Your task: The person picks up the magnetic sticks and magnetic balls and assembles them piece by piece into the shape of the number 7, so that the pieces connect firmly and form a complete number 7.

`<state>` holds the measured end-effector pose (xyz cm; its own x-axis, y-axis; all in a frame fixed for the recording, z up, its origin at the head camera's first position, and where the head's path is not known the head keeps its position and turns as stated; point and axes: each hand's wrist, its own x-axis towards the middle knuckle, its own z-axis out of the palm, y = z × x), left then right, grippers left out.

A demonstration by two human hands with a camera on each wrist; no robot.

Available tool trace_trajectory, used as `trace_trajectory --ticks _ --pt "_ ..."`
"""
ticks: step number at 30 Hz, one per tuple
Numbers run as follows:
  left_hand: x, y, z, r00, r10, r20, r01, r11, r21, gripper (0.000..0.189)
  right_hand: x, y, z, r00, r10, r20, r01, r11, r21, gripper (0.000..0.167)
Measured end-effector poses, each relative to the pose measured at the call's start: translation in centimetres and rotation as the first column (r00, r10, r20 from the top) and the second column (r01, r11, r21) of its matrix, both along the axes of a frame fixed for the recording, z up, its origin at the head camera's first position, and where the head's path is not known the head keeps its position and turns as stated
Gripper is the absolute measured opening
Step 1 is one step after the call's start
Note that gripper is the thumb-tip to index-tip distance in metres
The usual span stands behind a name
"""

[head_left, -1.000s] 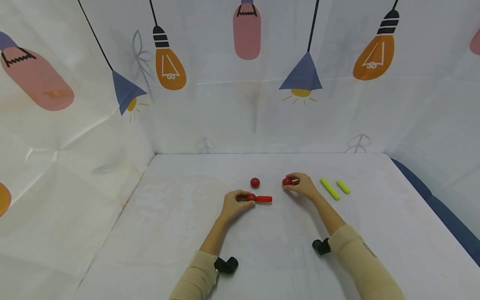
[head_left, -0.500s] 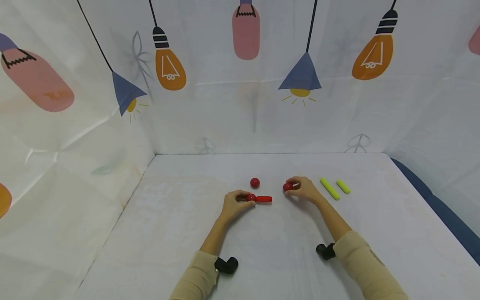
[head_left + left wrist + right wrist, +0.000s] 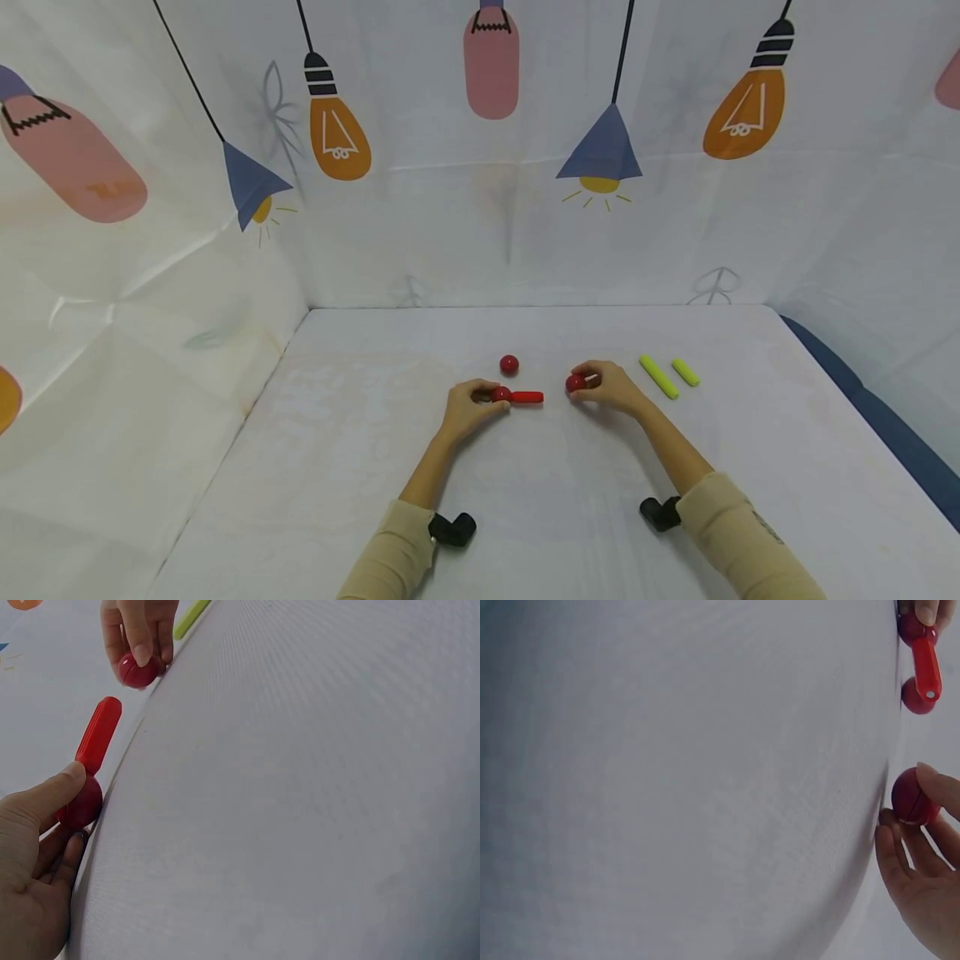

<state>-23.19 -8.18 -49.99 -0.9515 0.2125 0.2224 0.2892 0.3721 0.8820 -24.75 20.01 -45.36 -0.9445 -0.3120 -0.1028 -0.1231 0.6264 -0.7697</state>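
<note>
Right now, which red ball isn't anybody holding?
The red ball farthest back, loose on the table; the left hand and right hand each hold another.

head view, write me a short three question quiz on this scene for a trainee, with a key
1. Multiple choice: what does the left hand hold?
a) nothing
b) a red ball with a red stick reaching out from it
c) a white cup

2. True or false: the longer yellow-green stick lies nearer the right hand than the shorter yellow-green stick does.

3. Count: how many red balls are in neither hand?

Key
1. b
2. True
3. One: the loose ball, farther from the person than the left hand's ball.
</note>
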Motion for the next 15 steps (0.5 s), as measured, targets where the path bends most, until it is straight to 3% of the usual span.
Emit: trace_trajectory --ticks 15 --pt "-0.02 0.04 -0.16 1.000 0.006 -0.002 -0.006 1.000 0.015 0.034 0.65 -0.20 0.15 0.999 0.048 0.021 -0.048 0.999 0.007 0.042"
